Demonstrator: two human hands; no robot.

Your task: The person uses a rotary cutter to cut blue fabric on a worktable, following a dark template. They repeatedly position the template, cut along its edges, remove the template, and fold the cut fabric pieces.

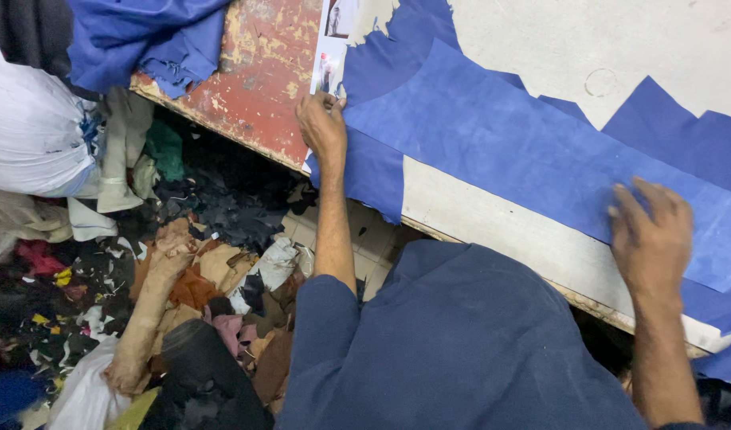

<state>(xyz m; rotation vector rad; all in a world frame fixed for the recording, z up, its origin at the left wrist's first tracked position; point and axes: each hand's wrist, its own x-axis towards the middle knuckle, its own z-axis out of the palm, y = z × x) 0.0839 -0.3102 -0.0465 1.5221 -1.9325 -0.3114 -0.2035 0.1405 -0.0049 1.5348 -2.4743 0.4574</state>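
Head camera, looking down: a long blue suede-like leather strip (533, 151) lies across the worn pale tabletop (501, 223), its long axis running from upper left to lower right. The left hand (321, 123) pinches its left end at the table edge, fingers closed on it. The right hand (650, 235), fingers spread flat, presses near the strip's right end. Scrap heaps (182, 279) cover the floor.
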